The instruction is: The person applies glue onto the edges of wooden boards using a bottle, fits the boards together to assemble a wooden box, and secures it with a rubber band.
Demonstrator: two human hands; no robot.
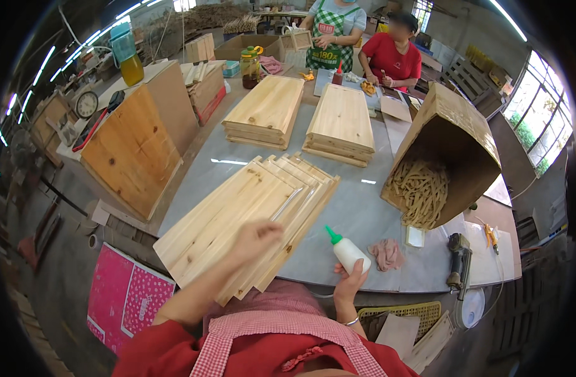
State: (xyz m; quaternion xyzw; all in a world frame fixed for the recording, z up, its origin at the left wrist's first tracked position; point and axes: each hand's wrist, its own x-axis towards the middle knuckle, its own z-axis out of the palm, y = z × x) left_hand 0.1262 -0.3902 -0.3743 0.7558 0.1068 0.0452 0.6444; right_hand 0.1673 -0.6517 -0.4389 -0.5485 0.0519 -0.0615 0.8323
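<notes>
Your right hand (349, 286) is wrapped around the lower part of a white bottle (352, 254), lifted near the close edge of the grey tabletop (313, 248). The bottle's long axis slants from near right to far left, so its green nozzle (332, 235) points away from you, toward the right side of the fanned boards (222, 217). These lie left of that hand, long axis running from near left to far right, each lower board stepping out to the right. A pale streak runs along one exposed step.

Your left hand (256, 242) is the nearer one, over the boards with its fingers curled; you cannot tell whether the fingertips meet, pinch anything or touch wood.

Between boards and nozzle you have bare tabletop. The boards' near ends seem to overhang the table edge, close to your apron (269, 333). Room is tighter on the right: a pink cloth (387, 254) lies just beside the bottle, with the tipped carton (448, 125) farther off. Two board stacks (265, 112) bound the far side.
</notes>
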